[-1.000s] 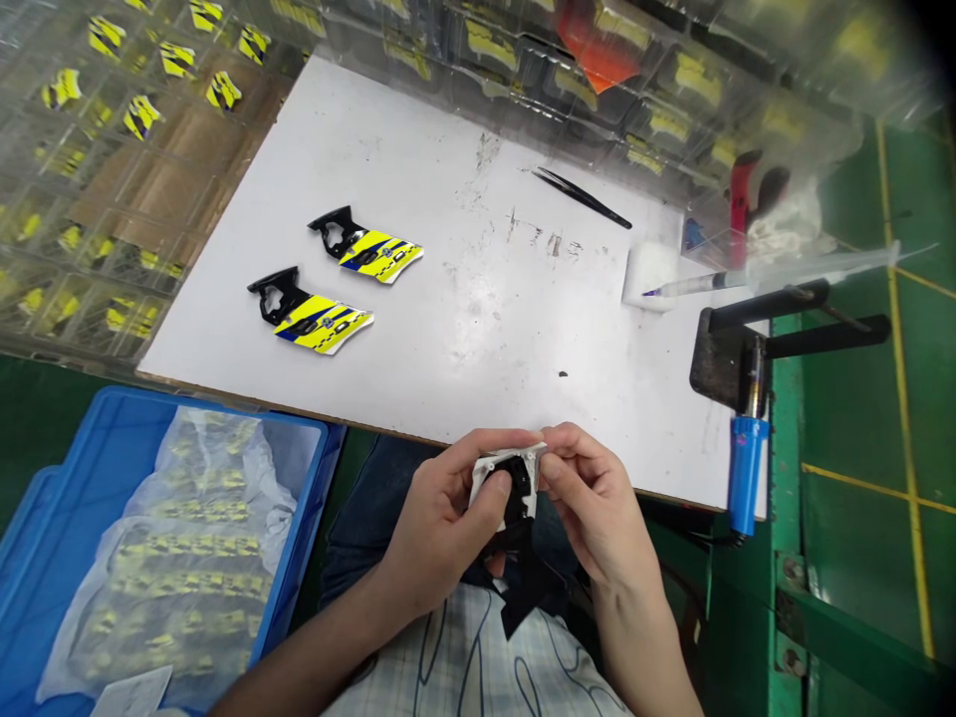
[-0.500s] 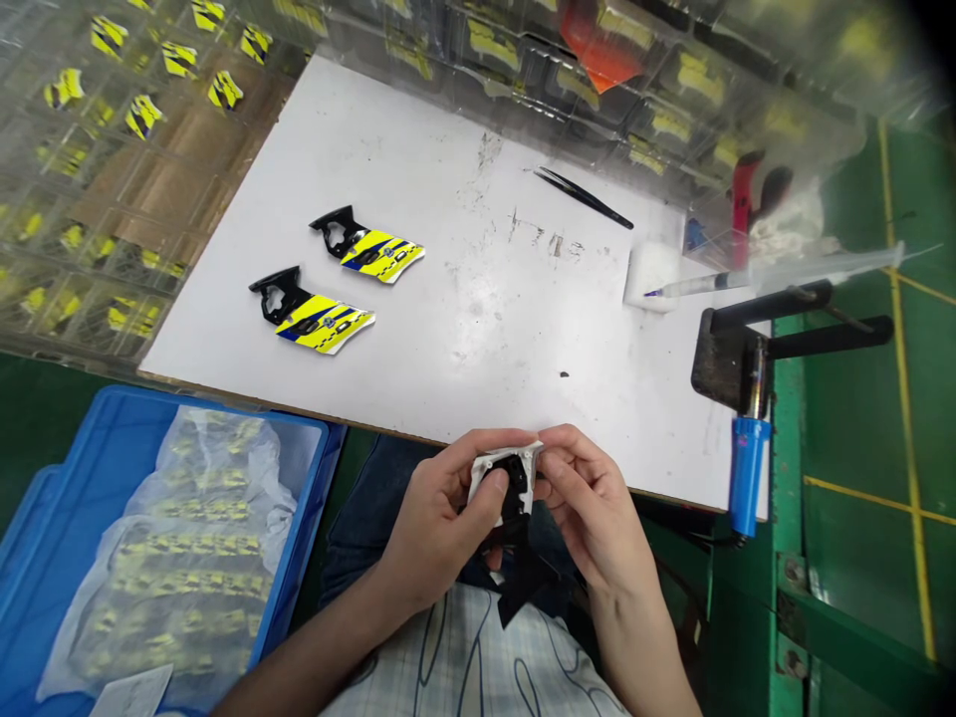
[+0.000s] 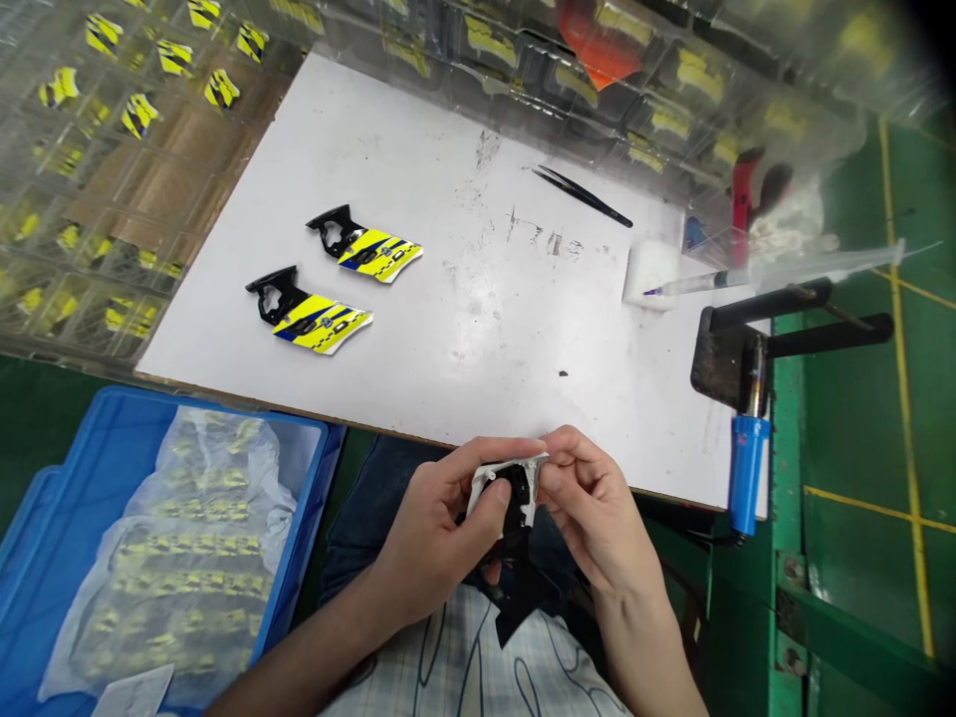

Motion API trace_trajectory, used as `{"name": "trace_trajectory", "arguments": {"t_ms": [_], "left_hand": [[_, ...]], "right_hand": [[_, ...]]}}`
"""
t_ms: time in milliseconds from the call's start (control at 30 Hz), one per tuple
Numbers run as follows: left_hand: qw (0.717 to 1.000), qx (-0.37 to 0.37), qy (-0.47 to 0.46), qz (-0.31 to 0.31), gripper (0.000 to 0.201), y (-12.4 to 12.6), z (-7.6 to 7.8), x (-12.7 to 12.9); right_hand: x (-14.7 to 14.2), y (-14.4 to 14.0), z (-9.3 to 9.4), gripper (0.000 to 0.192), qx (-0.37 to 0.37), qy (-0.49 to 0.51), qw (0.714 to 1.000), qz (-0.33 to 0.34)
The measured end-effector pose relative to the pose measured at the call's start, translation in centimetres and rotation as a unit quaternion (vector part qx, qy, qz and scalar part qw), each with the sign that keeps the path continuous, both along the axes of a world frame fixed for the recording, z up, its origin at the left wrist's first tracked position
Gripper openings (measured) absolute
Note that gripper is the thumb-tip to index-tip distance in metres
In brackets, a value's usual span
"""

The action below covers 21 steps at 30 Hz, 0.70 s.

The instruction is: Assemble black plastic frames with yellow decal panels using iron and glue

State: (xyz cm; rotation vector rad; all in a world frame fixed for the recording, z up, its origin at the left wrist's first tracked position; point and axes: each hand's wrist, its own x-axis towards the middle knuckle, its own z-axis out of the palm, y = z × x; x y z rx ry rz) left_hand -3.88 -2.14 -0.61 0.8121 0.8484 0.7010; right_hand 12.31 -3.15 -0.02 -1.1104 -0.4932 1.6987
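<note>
My left hand is closed around a black-and-white plastic part, thumb pressed on its black inner side. Its white shell edge points up, and a black flared end hangs below, over my lap. At the part's upper right corner, my right hand pinches with thumb and forefinger; whether a small piece sits between those fingertips is hidden. Two similar parts, black with yellow, blue and white faces, lie on the white table: an upper one and a lower one.
Black tweezers lie at the back of the white tabletop. On the right are a white block, a syringe and a blue-handled soldering iron in its stand. A blue crate and clear trays flank the left.
The held part has tipped slightly, its white upper edge now facing me more steeply. My left forefinger lies further along that edge. The right hand has barely shifted.
</note>
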Motion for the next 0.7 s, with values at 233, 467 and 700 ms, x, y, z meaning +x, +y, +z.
{"name": "trace_trajectory", "arguments": {"t_ms": [233,467,700], "left_hand": [[1.000,0.014,0.007,-0.001,0.027,-0.06,-0.01,-0.08],[1.000,0.021,0.020,0.000,0.028,-0.03,0.04,-0.07],[0.999,0.035,0.030,0.002,0.029,-0.09,-0.21,-0.16]], "right_hand": [[-0.03,-0.16,-0.11,0.010,-0.003,0.021,1.000,0.008],[0.06,-0.02,-0.15,0.011,0.000,0.027,1.000,0.012],[-0.19,-0.12,-0.16,0.016,-0.010,0.001,1.000,0.003]]}}
